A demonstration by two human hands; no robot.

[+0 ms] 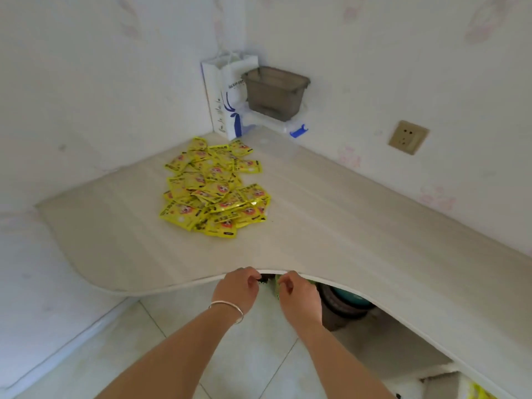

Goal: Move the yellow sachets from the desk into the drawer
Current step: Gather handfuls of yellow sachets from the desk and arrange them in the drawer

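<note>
**Both hands at the desk's front edge, sachets piled behind**

Left hand (pixel 239 292), with a silver bangle (pixel 227 309) on its wrist, sits just under the curved front edge of the desk (pixel 331 226), its fingers curled inward. Whether those fingers pinch anything cannot be told, since the fingertips are tucked under the edge. Just beside it, the right hand (pixel 299 298) is curled in the same way at the same edge, with a bit of green material (pixel 275 285) showing between the two hands; it is not clear whether either hand holds it.

Well apart from the hands, toward the back corner, the yellow sachets (pixel 216 188) lie in a loose, overlapping heap on the pale desk top. None is in a hand. The drawer cannot be made out here.

Behind the heap, in the corner where the walls meet, a white paper bag (pixel 227 96) with blue print stands upright, and a grey translucent bin (pixel 273 92) sits just beside it on a clear container. A beige wall socket (pixel 408 136) is on the right-hand wall. Under the desk, a dark round object (pixel 345 300) shows in shadow over the light tiled floor (pixel 178 364).
</note>
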